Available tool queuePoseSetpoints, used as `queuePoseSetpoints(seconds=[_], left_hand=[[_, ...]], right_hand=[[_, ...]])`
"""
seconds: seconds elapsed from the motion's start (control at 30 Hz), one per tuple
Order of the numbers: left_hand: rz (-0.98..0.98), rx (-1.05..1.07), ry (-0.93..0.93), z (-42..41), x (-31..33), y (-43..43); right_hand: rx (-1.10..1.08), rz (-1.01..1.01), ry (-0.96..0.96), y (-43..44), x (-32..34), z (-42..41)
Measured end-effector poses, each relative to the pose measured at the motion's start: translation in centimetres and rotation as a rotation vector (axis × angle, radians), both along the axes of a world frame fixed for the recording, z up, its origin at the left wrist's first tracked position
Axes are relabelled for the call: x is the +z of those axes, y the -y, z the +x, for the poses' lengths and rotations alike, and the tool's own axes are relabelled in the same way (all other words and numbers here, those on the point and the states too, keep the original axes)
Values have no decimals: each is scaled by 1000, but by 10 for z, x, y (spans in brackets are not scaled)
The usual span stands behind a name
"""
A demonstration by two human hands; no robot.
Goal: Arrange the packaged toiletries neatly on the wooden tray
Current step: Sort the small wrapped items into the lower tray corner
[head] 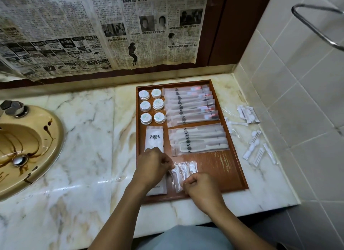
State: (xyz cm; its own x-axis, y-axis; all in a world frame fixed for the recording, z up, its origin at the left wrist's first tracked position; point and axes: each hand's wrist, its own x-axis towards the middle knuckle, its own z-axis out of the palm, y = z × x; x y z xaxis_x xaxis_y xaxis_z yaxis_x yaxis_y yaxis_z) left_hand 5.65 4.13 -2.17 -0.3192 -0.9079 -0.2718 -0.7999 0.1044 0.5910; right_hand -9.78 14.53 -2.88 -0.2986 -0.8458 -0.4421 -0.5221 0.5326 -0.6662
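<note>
Pinching the packets (184,172) between them, left hand (154,168) and right hand (202,185) sit close; spare packets (252,150) lie right of tray (218,166), nearer right hand.

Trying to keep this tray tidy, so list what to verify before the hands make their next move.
1. Grip: the left hand and right hand both pinch the clear packets: ok.
2. Bare space on the wooden tray, right of those packets: ok.
3. The round soaps sit in two columns: ok.
4. The toothbrush packs and comb packs lie in overlapping rows: ok.
5. Everything on the tray: not ok; loose packets lie on the counter to its right.
6. The white sachet under the left hand squared up: cannot tell, partly hidden.
</note>
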Motion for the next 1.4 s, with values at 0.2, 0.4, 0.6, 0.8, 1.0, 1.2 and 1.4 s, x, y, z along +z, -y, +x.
queuePoseSetpoints(seconds=[0.2, 0.4, 0.6, 0.8, 1.0, 1.2, 1.4], left_hand=[[-158, -146, 305, -21, -3, 6], [-221, -194, 377, -23, -7, 1], [-227, -164, 382, -20, -9, 0], [-236, -155, 375, -18, -10, -1], [-215, -199, 396, -18, -9, -4], [-208, -196, 390, -19, -9, -5], [-231, -154, 366, -18, -10, -4]], right_hand=[[51, 6, -221, 5, -9, 8], [76, 17, -243, 5, -11, 6], [-47, -54, -240, 7, -7, -26], [-74, -17, -235, 10, -17, -41], [-89, -1, -181, 14, -26, -42], [-69, 0, -179, 14, -31, -41], [-70, -3, -146, 13, -32, -44]])
